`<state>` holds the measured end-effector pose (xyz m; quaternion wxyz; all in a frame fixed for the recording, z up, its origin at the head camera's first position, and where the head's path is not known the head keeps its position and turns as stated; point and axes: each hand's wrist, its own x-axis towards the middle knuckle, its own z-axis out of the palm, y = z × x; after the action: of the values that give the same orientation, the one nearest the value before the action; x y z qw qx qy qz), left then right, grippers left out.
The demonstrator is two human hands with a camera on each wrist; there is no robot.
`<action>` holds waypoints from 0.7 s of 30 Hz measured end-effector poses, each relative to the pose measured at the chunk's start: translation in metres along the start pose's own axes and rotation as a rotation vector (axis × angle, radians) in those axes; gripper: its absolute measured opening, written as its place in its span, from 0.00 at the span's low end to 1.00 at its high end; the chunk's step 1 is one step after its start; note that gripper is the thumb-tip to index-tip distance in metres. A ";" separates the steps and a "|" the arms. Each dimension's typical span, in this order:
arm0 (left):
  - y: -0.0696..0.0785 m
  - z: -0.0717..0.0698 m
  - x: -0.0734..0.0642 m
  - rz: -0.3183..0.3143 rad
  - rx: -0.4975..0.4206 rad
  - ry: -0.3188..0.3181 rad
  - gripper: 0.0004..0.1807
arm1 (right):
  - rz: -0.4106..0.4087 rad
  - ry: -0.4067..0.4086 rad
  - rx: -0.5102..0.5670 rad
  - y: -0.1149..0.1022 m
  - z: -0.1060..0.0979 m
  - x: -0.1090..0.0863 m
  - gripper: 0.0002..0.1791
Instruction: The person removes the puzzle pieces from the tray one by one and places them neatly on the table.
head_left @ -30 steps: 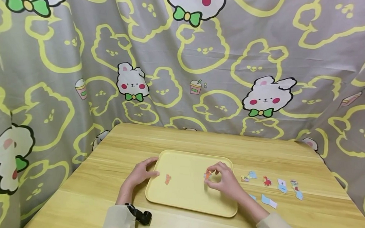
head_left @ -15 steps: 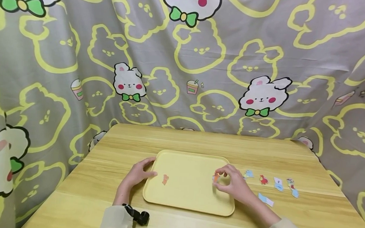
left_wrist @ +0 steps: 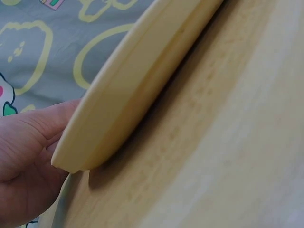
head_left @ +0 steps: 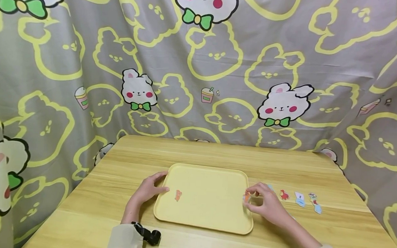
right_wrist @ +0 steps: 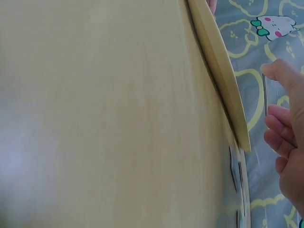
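My left hand holds the left edge of a pale yellow tray, with the thumb over the rim. In the left wrist view its fingers reach behind the tray wall. A small orange-brown paper cutout lies on the left part of the tray. Over the tray's right rim, my right hand pinches a small flat orange-and-blue paper piece between thumb and fingers. The right wrist view shows that piece edge-on as a thin dark line.
On the wooden table right of the tray lie several cutouts: a red one, a white-and-blue one and a multicoloured pair. A blue piece is partly hidden by the right hand. A patterned grey curtain surrounds the table.
My right hand has moved right with the pinched paper piece, from over the tray to its right rim, now covering some loose cutouts. The left hand stays at the tray edge; the view has shifted slightly.
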<state>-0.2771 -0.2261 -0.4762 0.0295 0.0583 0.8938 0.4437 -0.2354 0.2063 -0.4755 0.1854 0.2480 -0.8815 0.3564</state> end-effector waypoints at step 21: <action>0.001 0.001 -0.001 -0.010 0.022 0.006 0.35 | 0.004 0.002 -0.075 0.026 -0.042 -0.033 0.22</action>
<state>-0.2760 -0.2252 -0.4756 0.0282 0.0530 0.8990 0.4339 -0.2174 0.2629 -0.4777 0.1947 0.2388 -0.8947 0.3235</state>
